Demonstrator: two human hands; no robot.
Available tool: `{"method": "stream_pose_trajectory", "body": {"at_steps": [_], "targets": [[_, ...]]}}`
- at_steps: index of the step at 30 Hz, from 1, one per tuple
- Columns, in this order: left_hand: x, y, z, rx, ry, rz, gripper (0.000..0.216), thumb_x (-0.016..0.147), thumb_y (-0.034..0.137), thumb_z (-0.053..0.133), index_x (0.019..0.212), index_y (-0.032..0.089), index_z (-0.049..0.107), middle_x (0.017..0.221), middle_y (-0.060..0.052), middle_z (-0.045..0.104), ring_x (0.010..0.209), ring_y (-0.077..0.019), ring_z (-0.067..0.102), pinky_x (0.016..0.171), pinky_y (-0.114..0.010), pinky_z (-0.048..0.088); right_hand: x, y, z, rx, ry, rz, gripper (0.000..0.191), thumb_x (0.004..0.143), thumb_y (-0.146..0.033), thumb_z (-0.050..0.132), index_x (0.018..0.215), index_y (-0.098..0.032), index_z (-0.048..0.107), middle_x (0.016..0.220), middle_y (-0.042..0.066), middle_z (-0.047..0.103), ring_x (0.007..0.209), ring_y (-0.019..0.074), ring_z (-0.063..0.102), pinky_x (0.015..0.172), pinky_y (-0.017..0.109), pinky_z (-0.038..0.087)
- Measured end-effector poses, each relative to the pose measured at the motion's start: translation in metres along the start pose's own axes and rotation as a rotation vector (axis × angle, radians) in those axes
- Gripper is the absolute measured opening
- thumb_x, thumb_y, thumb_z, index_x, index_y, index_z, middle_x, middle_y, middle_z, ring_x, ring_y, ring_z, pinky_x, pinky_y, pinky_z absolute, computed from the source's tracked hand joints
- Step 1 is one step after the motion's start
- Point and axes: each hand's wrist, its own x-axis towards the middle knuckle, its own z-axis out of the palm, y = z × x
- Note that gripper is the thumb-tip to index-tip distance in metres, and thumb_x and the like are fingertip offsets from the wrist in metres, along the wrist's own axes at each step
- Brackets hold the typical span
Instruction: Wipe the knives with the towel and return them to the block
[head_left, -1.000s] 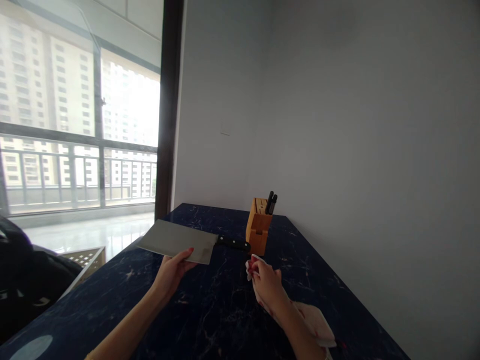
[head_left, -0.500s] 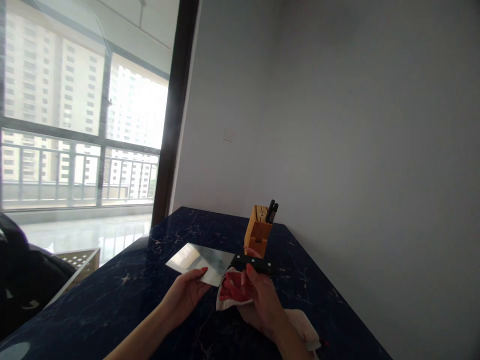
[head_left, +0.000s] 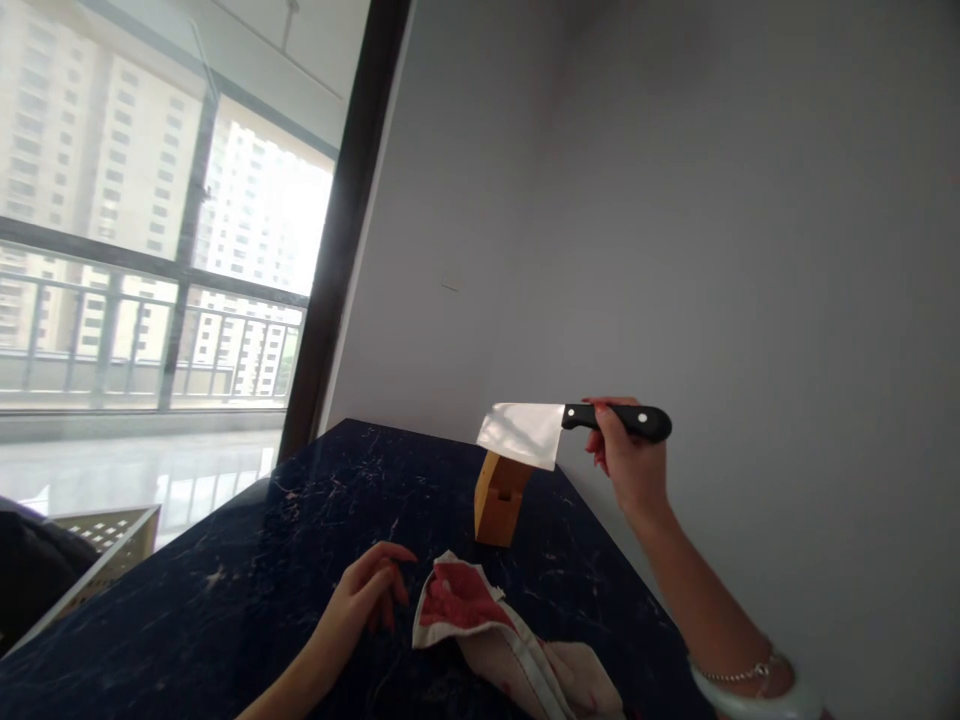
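Observation:
My right hand (head_left: 630, 455) grips the black handle of a cleaver (head_left: 525, 434) and holds it up in the air, blade pointing left, just above a wooden knife block (head_left: 497, 502). The blade hides the top of the block. My left hand (head_left: 365, 595) rests low over the dark marble counter (head_left: 247, 590), fingers loosely curled and apart, holding nothing. A red and white cloth (head_left: 487, 630) lies crumpled on the counter just right of my left hand.
A plain grey wall (head_left: 675, 200) runs along the counter's far and right sides. A large window (head_left: 150, 250) with a railing is to the left. A perforated basket (head_left: 90, 545) and a dark bag sit low at the left.
My right hand has taken the cleaver by its handle and lifted it up and right over the knife block. My left hand let go of the blade. The cloth now lies on the counter.

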Motion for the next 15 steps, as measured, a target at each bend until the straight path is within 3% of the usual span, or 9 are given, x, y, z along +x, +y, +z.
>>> {"method": "stream_pose_trajectory", "body": {"at_steps": [4,7,15], "targets": [[-0.004,-0.003,-0.004,0.529,-0.011,0.199,0.023,0.083,0.032,0.037,0.09,0.021,0.056,0.049,0.005,0.054,0.042,-0.0103,0.046,0.044,-0.018,0.031,0.035,0.0,-0.006,-0.146,0.0,-0.103,0.027,0.074,-0.037,0.05,0.084,-0.014,0.06,0.042,-0.006,0.047,0.032,0.0065,0.039,0.032,0.017,0.032],[-0.01,0.003,-0.001,0.786,-0.026,0.286,0.021,0.083,0.027,0.036,0.089,0.024,0.057,0.047,0.006,0.05,0.044,-0.0108,0.046,0.048,-0.019,0.028,0.049,0.006,-0.006,-0.217,-0.013,-0.103,0.029,0.073,-0.037,0.05,0.082,-0.012,0.062,0.04,-0.005,0.048,0.031,0.0069,0.04,0.031,0.017,0.032],[-0.011,0.003,0.001,0.929,-0.059,0.335,0.022,0.083,0.023,0.035,0.092,0.028,0.054,0.05,0.006,0.051,0.045,-0.0114,0.048,0.05,-0.02,0.027,0.073,0.012,0.005,-0.478,-0.143,-0.08,0.036,0.077,-0.042,0.042,0.077,-0.012,0.062,0.04,-0.002,0.051,0.032,0.0081,0.044,0.037,0.019,0.036]]}}
